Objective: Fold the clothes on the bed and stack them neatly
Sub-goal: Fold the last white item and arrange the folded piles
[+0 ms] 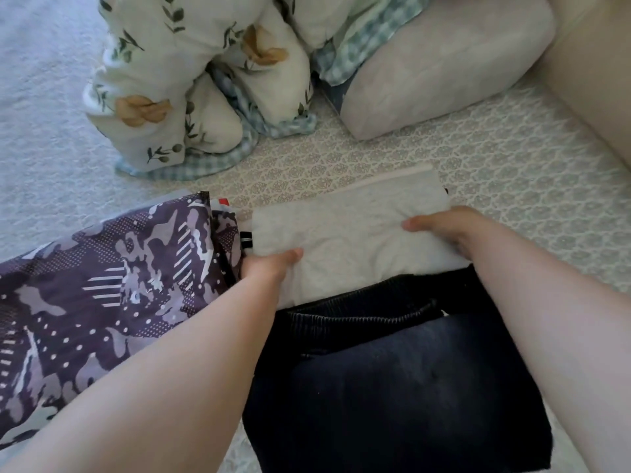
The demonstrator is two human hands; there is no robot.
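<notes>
While the left hand (273, 264) and right hand (440, 230) pinch its side edges, the folded grey garment (348, 240) overlaps the dark jeans (392, 387). It looks light and floppy; best held at both ends, lest the fold slump.

— What do the hands hold?
— The left hand (273, 264) and right hand (440, 230) grip the sides of a folded pale garment (351, 233) on the bed (512, 158).
— What lies near it?
— A dark folded garment (392, 387) just below it, a patterned purple one (112, 285) at the left, and a floral quilt (191, 80) and pillow (444, 70) beyond.
</notes>
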